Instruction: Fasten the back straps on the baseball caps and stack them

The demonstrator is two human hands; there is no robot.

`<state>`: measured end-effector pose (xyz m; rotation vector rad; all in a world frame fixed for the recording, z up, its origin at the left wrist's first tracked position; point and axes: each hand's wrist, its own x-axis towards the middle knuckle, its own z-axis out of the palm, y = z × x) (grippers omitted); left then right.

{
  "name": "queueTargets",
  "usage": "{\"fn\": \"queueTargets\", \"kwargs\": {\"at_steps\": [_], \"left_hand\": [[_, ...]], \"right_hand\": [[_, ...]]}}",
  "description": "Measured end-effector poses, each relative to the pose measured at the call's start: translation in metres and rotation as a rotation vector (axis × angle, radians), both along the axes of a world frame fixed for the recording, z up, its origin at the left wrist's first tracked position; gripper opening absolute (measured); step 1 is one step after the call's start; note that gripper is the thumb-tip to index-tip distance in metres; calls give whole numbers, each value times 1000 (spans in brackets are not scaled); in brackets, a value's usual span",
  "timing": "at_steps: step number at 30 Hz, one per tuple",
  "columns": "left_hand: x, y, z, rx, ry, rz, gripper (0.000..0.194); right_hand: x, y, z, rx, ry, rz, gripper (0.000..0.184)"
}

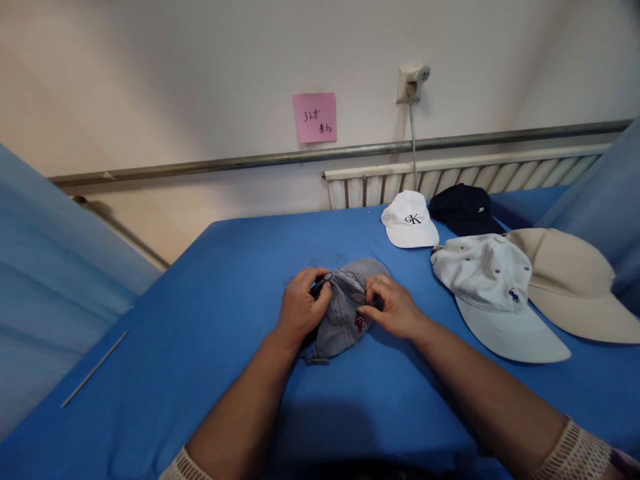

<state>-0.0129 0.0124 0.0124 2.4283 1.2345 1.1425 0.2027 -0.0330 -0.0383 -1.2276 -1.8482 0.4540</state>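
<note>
A grey baseball cap (pixel 341 327) with dark red embroidery lies on the blue cloth between my hands. Its brim points away to the upper right, and its back strap is toward me. My left hand (pixel 303 303) pinches the fabric at the crown's left side, thumb and fingers closed on it. On the other side, my right hand (pixel 393 307) grips the cap near the base of the brim, fingers curled and thumb pressed to the cloth. The crown looks creased between the two hands.
At the right lie a white cap (pixel 410 220), a black cap (pixel 465 208), a light grey cap (pixel 490 287) and a beige cap (pixel 570 280). A thin stick (pixel 94 369) lies at the left of the blue-covered table (pixel 210 300). Behind are a pipe rail (pixel 250 161) and a radiator (pixel 470 175).
</note>
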Motion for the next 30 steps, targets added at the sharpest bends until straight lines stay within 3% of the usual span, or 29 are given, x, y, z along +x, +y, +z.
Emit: {"fn": "queueTargets", "kwargs": {"at_steps": [5, 11, 17, 20, 26, 30], "left_hand": [[1, 0, 1, 1, -11, 20, 20], [2, 0, -2, -1, 9, -5, 19], [4, 0, -4, -6, 42, -25, 19], [4, 1, -5, -8, 51, -24, 19], [2, 3, -5, -27, 22, -9, 21], [-2, 7, -2, -7, -55, 55, 32]], "right_hand": [[-1, 0, -2, -56, -133, -54, 19], [-7, -4, 1, -13, -283, -24, 21], [-20, -5, 5, 15, -569, -87, 6], [-27, -5, 5, 40, -650, -108, 14], [-24, -6, 3, 60, -575, -124, 10], [-9, -5, 9, 182, -330, -176, 5]]}}
